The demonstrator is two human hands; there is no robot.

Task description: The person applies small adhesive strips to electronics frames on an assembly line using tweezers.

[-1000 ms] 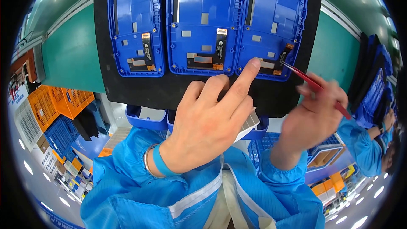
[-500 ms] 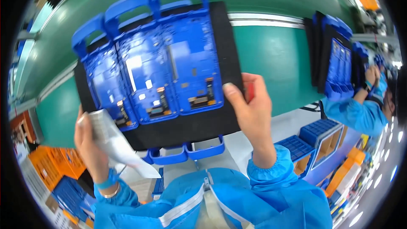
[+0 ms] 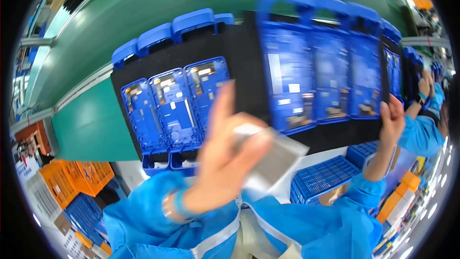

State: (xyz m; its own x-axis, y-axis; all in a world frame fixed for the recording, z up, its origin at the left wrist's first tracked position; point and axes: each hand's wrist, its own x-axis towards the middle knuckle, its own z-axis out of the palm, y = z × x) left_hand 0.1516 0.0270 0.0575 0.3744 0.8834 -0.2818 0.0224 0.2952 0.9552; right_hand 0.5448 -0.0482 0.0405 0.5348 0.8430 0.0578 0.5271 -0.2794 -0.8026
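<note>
Left hand (image 3: 225,151) in the head view, blurred, index finger extended, thumb pinching a flat silvery-white sheet (image 3: 282,162) against the other fingers! Right hand (image 3: 393,121) curls at the near right corner of a flat black board (image 3: 335,134); whether it's pinching, I cannot tell. Upon it, three blue plastic shells (image 3: 330,60) show dark-and-copper inserts at their near ends, apparently in place. Farther left, three matching blue shells (image 3: 179,120) carry dark inserts at their far ends; what's left there, too small to judge.

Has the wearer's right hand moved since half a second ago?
Yes, rightward: the right hand has gone from left of the nearer right-side blue crate to right of it.
</note>
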